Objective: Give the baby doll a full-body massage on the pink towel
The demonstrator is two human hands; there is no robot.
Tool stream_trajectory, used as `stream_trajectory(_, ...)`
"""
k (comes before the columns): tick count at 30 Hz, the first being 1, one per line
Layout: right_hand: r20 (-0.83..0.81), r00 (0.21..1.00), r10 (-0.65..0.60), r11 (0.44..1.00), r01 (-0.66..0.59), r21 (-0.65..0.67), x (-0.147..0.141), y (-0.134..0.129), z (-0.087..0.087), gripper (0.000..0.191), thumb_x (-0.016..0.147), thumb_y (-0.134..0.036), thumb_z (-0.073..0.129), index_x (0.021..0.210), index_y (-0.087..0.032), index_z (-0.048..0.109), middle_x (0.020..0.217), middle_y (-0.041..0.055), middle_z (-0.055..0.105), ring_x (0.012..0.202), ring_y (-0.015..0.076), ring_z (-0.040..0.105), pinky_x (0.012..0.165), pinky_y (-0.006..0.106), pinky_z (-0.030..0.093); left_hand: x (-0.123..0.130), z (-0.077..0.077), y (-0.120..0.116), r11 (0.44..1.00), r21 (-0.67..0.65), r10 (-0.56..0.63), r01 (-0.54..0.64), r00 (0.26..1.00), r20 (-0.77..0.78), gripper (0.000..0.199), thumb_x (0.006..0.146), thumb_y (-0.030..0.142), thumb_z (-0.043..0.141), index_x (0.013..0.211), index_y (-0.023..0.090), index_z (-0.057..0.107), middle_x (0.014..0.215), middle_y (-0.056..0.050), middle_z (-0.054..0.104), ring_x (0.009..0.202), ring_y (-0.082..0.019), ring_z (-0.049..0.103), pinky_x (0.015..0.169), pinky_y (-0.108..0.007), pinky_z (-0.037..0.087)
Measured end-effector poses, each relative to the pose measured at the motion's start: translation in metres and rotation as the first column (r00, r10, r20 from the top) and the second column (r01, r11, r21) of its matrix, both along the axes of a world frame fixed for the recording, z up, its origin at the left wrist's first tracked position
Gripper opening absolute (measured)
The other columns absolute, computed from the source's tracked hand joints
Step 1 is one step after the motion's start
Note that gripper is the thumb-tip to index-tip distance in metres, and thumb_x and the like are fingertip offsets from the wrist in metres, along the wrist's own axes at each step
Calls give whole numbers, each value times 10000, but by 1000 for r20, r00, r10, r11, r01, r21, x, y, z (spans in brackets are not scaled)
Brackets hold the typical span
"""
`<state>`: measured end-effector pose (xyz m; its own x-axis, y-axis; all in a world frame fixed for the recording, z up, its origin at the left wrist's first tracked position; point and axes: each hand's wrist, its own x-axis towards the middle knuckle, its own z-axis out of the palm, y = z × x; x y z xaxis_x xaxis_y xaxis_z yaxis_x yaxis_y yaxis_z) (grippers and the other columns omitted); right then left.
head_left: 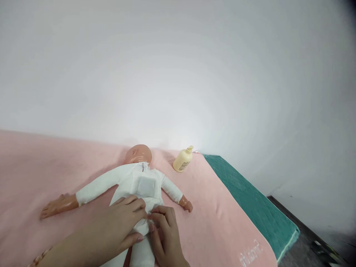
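Observation:
A baby doll with a white cloth body lies on its back, head toward the wall and arms spread. A square pale patch sits on its chest. Both hands are at its lower belly, over a bunched piece of white cloth; whether this is a diaper or part of the body I cannot tell. My left hand has bent fingers pressed on the cloth, thumb lower down on it. My right hand pinches the cloth's right side, with fingertips partly hidden. The doll's legs run out of view below.
A pale yellow pump bottle stands right of the doll's head. Beneath everything is a pink blanket over a green mat, whose edge drops to a dark floor at right. A white wall rises behind.

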<state>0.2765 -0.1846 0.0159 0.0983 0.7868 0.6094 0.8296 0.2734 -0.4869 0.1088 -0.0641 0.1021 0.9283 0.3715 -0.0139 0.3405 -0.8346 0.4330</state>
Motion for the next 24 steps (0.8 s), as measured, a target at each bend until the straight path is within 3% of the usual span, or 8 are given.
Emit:
stream_trajectory(2,-6,1000,-5,1000,5,-4,0,0,-1,244,989,-134,484,1161,-254,609,1100,71,614,1047,194,598,886,350,555,0,2,0,1000,3,-17,17,1000,-8,270,881,207,624,1129,289,691,1219,-9,671,1193,-310,574,1140,-579,299)
stream_trajectory(6,-3,1000,-7,1000,7,-1,0,0,-1,241,990,-138,480,1156,-258,607,1098,66,614,1044,192,598,882,348,554,0,6,0,1000,2,-29,29,999,-38,253,913,237,607,1153,281,675,1250,-19,652,1207,-328,559,1151,-711,147)
stream_trajectory(8,-2,1000,-10,1000,10,-1,0,0,-1,240,988,-137,481,1151,-259,608,1094,64,614,1040,192,600,880,346,555,0,8,0,999,-6,-39,38,996,-74,265,917,243,605,1171,275,673,1263,-28,643,1224,-331,548,1148,-683,210)
stream_trajectory(12,-1,1000,-16,1000,16,5,1,1,-1,234,987,-136,485,1143,-257,611,1089,63,617,1034,192,606,874,343,559,0,12,-1,998,-44,-44,41,996,-71,281,906,220,600,1171,263,682,1263,-31,638,1237,-309,537,1060,-521,415)
stream_trajectory(17,7,1000,-13,1000,13,20,1,2,-2,234,988,-141,486,1144,-260,612,1083,61,623,1028,192,609,864,339,560,2,14,-1,999,-33,-26,23,996,-86,292,882,192,599,1153,240,697,1223,-41,654,1214,-313,550,1036,-487,427)
stream_trajectory(22,8,1000,-16,1000,16,18,0,1,-1,236,983,-139,487,1145,-263,607,1082,58,624,1019,189,610,859,337,560,2,10,-2,999,-39,9,-10,1000,-25,283,846,186,633,1102,280,706,1181,0,675,1162,-300,579,1093,-540,347)
stream_trajectory(24,9,1000,-12,1000,11,13,0,1,-1,239,984,-138,485,1146,-265,605,1087,57,623,1021,189,607,863,339,559,1,10,-2,999,-38,0,-1,1000,-24,296,839,187,638,1109,287,707,1189,-4,676,1174,-300,576,1080,-500,371)
